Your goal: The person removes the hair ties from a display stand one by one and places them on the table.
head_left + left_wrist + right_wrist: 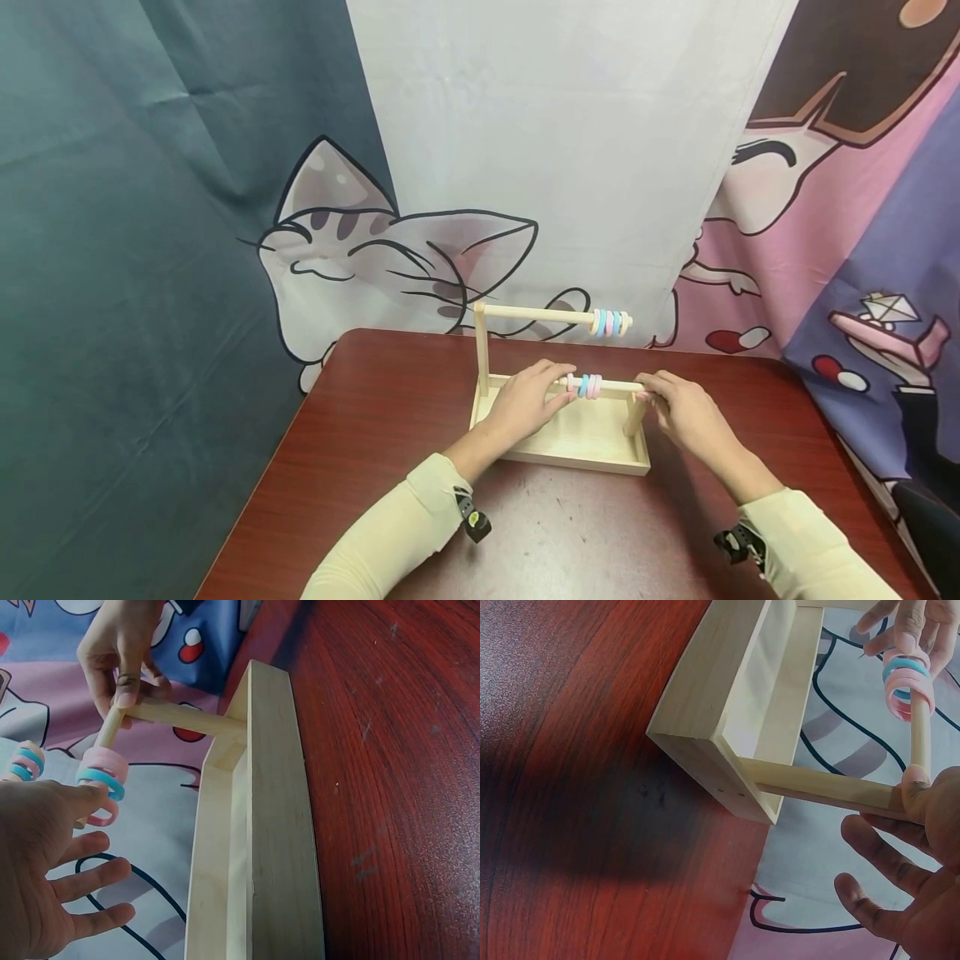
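A pale wooden stand (562,454) has a tray base and two horizontal rods at different heights. Pink and blue rings (584,386) sit around the lower rod (621,386). My left hand (525,398) pinches the rings by the rod's free end with thumb and forefinger; its other fingers (94,887) are spread. At the rod's other end, my right hand (686,408) holds the top of the short post (825,787) between thumb and forefinger. Yellow, blue and pink rings (611,322) hang near the free end of the upper rod (536,313).
The stand rests on a dark red wooden table (360,433). Behind the table hangs a cloth (585,150) printed with a cartoon cat and figure. A tall post (482,350) carries the upper rod at the stand's left. A dark object (930,525) shows at the right edge.
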A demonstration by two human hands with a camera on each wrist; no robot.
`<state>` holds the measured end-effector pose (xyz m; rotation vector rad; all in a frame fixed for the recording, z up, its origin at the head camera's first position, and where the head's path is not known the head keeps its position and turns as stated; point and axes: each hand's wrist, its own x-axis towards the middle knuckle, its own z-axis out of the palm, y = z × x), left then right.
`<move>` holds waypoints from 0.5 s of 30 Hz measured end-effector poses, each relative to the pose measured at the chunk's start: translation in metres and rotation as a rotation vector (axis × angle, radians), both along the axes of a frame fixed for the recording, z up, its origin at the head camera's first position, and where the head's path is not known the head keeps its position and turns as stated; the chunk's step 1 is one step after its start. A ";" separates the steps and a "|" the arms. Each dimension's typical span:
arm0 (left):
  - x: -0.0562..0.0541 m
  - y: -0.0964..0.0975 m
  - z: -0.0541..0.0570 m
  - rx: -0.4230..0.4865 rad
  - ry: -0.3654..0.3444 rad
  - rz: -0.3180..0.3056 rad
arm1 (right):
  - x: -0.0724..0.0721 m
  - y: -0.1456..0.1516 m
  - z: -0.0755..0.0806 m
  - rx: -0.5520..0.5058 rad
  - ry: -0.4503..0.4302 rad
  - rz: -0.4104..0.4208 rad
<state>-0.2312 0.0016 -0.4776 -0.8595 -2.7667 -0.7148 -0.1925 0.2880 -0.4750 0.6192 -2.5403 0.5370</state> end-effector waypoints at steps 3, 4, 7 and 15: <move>-0.001 -0.001 0.000 0.012 -0.001 0.001 | 0.000 0.000 0.001 0.000 -0.001 0.002; -0.001 -0.002 -0.001 0.019 0.001 0.001 | 0.000 0.000 0.001 0.000 -0.002 0.001; -0.001 -0.003 0.000 0.035 0.010 0.000 | 0.000 0.000 0.001 0.001 -0.004 -0.001; 0.003 -0.009 0.003 0.064 0.039 0.006 | -0.001 0.000 0.000 0.009 0.001 -0.003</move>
